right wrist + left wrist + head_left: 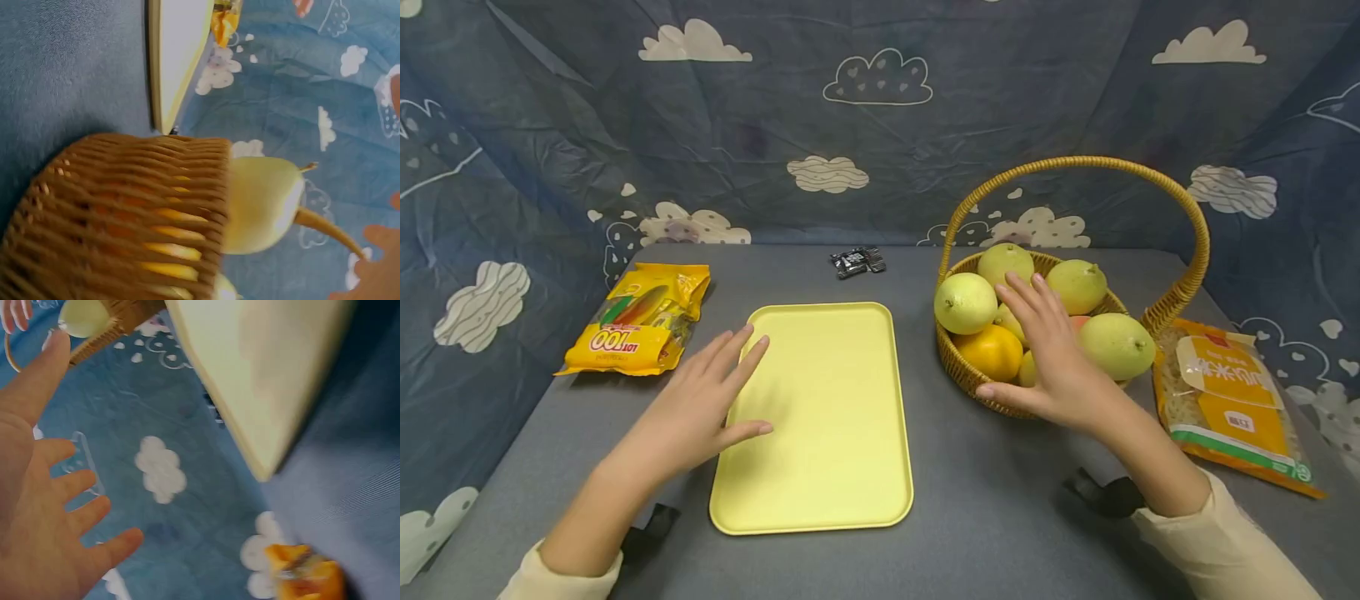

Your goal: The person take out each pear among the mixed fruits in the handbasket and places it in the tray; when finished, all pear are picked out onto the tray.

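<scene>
My right hand hovers over the near side of a wicker basket, fingers spread and holding nothing. Pale green pears and an orange-yellow fruit fill the basket; part of a reddish fruit shows behind the hand. In the right wrist view a stemmed pear sticks out past the woven rim, with blurred fingers at the edge. Above the left edge of a yellow rectangular tray, my left hand is held with fingers extended and nothing in it. Only shadows lie on the tray.
A yellow snack bag lies at the far left. Small black wrapped packets are at the back. An orange and clear food bag lies right of the basket, whose tall handle arches overhead. A cloud-patterned cloth hangs behind.
</scene>
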Motion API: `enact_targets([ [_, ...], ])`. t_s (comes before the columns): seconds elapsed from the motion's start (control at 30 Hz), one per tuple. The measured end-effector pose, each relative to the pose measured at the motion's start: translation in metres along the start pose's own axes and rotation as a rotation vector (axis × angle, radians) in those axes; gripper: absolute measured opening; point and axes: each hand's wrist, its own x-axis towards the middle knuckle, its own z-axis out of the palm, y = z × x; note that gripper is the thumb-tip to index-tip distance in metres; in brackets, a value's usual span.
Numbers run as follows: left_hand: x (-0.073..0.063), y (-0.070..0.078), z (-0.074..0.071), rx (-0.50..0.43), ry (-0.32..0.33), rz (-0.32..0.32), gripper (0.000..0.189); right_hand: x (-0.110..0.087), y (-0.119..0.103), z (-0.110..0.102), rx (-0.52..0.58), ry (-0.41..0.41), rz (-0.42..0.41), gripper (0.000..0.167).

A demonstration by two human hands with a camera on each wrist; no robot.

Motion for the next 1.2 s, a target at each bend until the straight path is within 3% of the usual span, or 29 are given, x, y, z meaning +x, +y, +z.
enact_targets([
  [0.13,-0.005,-0.011,0.016,-0.09,0.02,-0.065,0.091,0.008,0.007,0.011,0.148,0.097,0.028,0.096],
  [0.23,-0.008,-0.02,0.027,-0.159,-0.002,-0.138,0.09,0.014,0.013,0.02,0.211,0.149,0.077,0.098],
  [0.43,-0.013,-0.036,0.042,-0.349,-0.092,-0.278,0.088,0.024,0.021,0.036,0.275,0.212,0.116,0.1],
  [0.57,-0.016,-0.045,0.047,-0.47,-0.128,-0.328,0.089,0.028,0.028,0.043,0.289,0.218,0.13,0.098],
  [0.77,-0.02,-0.057,0.06,-0.688,-0.142,-0.352,0.087,0.029,0.037,0.051,0.284,0.212,0.147,0.095],
  [0.97,-0.024,-0.065,0.073,-0.93,-0.082,-0.339,0.081,0.032,0.041,0.055,0.283,0.185,0.167,0.094],
  [1.2,-0.025,-0.067,0.081,-1.076,-0.079,-0.311,0.078,0.034,0.045,0.058,0.282,0.178,0.168,0.087],
])
